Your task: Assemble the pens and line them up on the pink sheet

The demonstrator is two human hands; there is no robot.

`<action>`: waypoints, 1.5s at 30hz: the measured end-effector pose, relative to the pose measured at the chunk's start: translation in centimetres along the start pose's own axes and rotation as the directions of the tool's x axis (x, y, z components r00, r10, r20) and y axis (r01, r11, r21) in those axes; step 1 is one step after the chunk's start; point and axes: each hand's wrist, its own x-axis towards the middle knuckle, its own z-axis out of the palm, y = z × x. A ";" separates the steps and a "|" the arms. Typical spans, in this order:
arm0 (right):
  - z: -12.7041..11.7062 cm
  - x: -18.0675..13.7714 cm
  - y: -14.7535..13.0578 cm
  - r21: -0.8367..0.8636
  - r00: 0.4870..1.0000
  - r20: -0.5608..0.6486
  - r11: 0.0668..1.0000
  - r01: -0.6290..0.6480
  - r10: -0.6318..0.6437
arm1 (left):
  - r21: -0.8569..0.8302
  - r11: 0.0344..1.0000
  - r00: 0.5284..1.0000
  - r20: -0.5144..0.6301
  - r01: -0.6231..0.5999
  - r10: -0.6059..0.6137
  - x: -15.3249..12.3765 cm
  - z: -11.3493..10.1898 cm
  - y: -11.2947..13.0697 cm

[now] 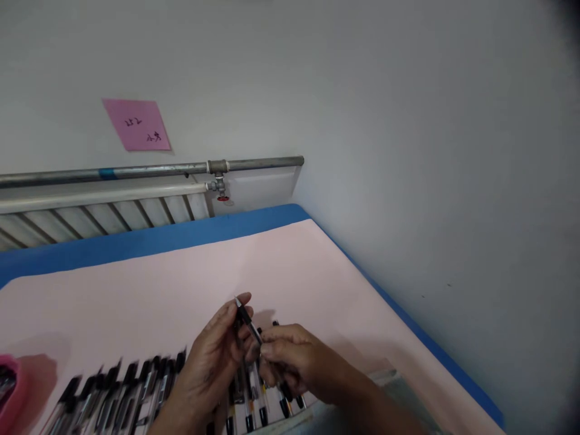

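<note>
At near centre, left hand (215, 347) and right hand (294, 356) clamp fingers on one pen (245, 316); slackened pinch could drop it.

Held a pen (251, 326) aslant over a pink sheet (272, 266), metal tip up: pinched its barrel with the right hand (292, 356), gripped the tip end with the left hand (215, 350). Had more pens (249, 422) beneath both hands, a blurred row of pens (130, 373) to the left, a pink tub (20, 383) at the left edge. Faced a wall (254, 78) with a note (138, 127), pipe (154, 171) and radiator (97, 219).
</note>
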 end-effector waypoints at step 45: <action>0.5 1.1 1.3 0.101 0.985 -0.171 0.994 0.043 -0.025 | -0.008 0.981 0.976 -0.100 -0.194 0.192 1.0 -0.9 0.2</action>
